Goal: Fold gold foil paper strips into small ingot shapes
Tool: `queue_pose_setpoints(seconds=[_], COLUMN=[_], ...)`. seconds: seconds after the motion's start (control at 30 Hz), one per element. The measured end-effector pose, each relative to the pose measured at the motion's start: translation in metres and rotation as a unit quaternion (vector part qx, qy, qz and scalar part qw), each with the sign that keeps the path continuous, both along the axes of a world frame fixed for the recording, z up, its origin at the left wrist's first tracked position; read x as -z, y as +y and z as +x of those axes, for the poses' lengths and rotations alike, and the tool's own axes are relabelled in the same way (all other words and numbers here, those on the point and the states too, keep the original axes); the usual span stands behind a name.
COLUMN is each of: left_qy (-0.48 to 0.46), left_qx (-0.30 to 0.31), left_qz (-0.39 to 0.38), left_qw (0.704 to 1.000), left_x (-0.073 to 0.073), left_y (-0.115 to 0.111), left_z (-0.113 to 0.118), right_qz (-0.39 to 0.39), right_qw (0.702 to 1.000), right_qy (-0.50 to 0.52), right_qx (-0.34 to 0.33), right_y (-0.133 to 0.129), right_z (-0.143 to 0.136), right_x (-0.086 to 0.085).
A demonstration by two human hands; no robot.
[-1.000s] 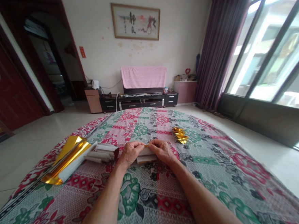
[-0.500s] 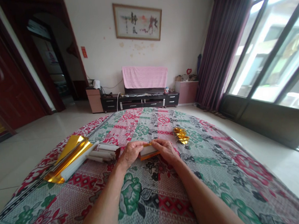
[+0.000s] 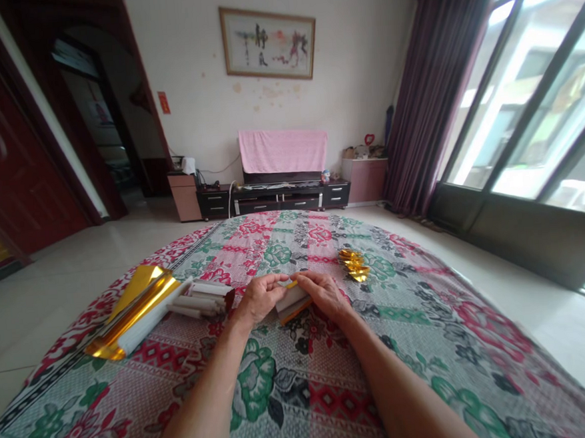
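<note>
A small sheet of gold foil paper [image 3: 292, 302], its pale grey side facing me and gold showing along its edges, is held low over the table between my two hands. My left hand [image 3: 261, 299] pinches its left upper edge between thumb and fingers. On the other side, my right hand [image 3: 324, 291] is closed on the right upper edge, fingers bent over it. Beyond my right hand lie several folded gold pieces [image 3: 354, 265] in a short row. To the left of my left hand, several white paper rolls [image 3: 202, 297] are piled together.
Larger gold foil sheets [image 3: 143, 303], partly rolled, lie at the table's left side. A flowered cloth [image 3: 294, 245] covers the round table. Past its far edge stand a low black cabinet [image 3: 276, 199] and a pink-draped screen [image 3: 283, 149].
The sheet has tilted, with its lower edge now slanting, and more of its grey face shows. My left fingers have shifted slightly right along its upper edge.
</note>
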State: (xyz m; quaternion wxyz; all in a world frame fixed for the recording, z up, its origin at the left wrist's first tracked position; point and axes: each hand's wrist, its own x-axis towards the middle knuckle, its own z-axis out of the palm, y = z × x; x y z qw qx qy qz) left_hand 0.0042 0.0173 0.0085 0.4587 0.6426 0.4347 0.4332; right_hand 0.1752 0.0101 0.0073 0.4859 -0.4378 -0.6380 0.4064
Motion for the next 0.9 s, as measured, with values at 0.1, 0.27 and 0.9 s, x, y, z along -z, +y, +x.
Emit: queue_pose_setpoints(seconds=[0.1, 0.27, 0.9], left_qy=[-0.004, 0.015, 0.195], left_qx=[-0.057, -0.136, -0.237], left_qz=[0.027, 0.061, 0.255], left_qw=[0.998, 0.989, 0.917], left_x=[0.006, 0.009, 0.007], left_y=[0.005, 0.008, 0.002], left_z=[0.002, 0.003, 0.016], right_qz=[-0.009, -0.043, -0.061], right_qw=[0.997, 0.984, 0.995], right_qy=[0.076, 0.171, 0.049], right_qx=[0.029, 0.031, 0.067], right_y=[0.001, 0.006, 0.003], right_z=[0.000, -0.001, -0.022], right_x=[0.000, 0.005, 0.001])
